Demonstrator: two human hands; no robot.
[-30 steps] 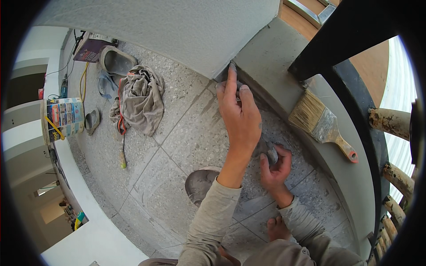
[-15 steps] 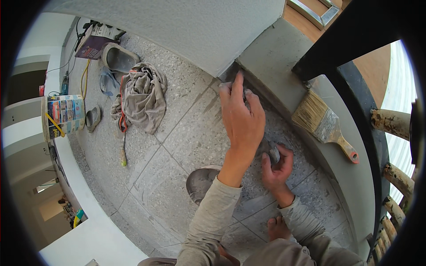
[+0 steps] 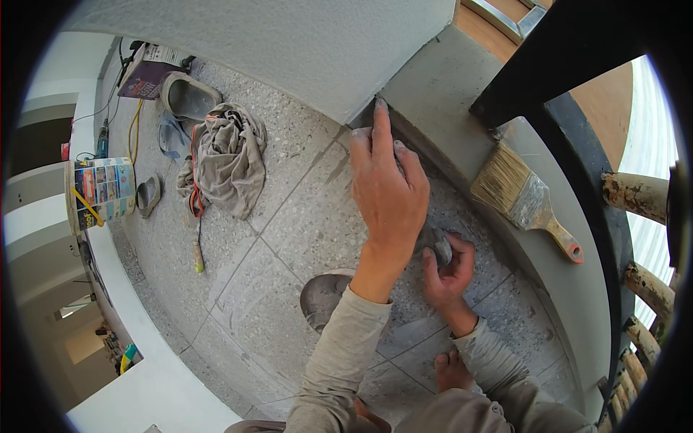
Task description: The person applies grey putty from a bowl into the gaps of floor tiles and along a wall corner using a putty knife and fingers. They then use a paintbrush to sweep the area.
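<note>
My left hand point(image 3: 390, 180) reaches up to the foot of the white wall point(image 3: 289, 58), where it meets the grey ledge point(image 3: 447, 94). Its index finger is stretched out, the tip touching the dark corner joint; the other fingers are apart, and their tips look smeared with grey. Below it, my right hand point(image 3: 451, 278) is closed around a lump of grey mortar point(image 3: 439, 249), partly hidden by my fingers and left wrist. A round bowl point(image 3: 312, 299) with grey residue inside sits on the floor, half covered by my left forearm.
A paintbrush point(image 3: 523, 195) lies on the ledge beside a black metal frame point(image 3: 577, 144). On the tiled floor are a crumpled grey cloth point(image 3: 234, 159), a green-handled tool point(image 3: 198, 256), a tub point(image 3: 189, 95), a small cup point(image 3: 148, 195), a bucket point(image 3: 105, 191) and a purple box point(image 3: 148, 76).
My left hand has shifted slightly up and left, its index fingertip still at the corner. My right hand keeps the lump. The whole view has moved a little.
</note>
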